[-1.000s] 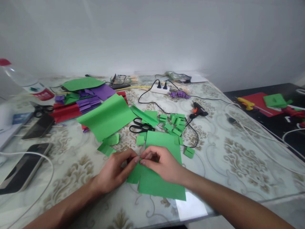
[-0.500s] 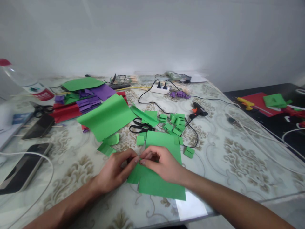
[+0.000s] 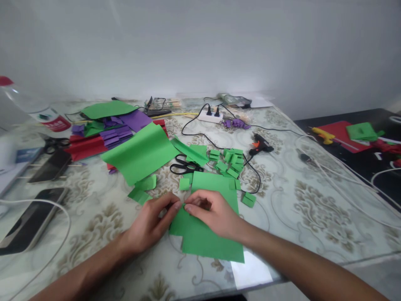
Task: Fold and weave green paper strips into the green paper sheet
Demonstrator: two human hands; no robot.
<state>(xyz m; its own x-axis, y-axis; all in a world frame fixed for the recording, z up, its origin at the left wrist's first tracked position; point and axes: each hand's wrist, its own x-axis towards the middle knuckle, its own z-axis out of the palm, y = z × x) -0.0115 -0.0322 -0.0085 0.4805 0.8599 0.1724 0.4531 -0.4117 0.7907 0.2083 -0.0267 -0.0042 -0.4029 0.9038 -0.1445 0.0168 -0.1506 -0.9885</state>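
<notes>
While the big green sheet (image 3: 213, 246) lies on the surface (image 3: 282, 188), a small green paper (image 3: 177, 223) sits at its left edge, held by both hands. The left hand (image 3: 152, 221) pinches the small paper between thumb and finger, and the right hand (image 3: 216, 213) pinches it too, the tips close together. The step in hand looks like bending or rolling the small paper's far edge. The next move seems to call for a soft, even grip, so the paper does not rip. Its near end points toward the person, sticking out left of the big green sheet. The hands hide much of it, so I cannot tell which way its long side runs. Black scissors (image 3: 184, 166) lie just past the big green sheet's far left corner.
</notes>
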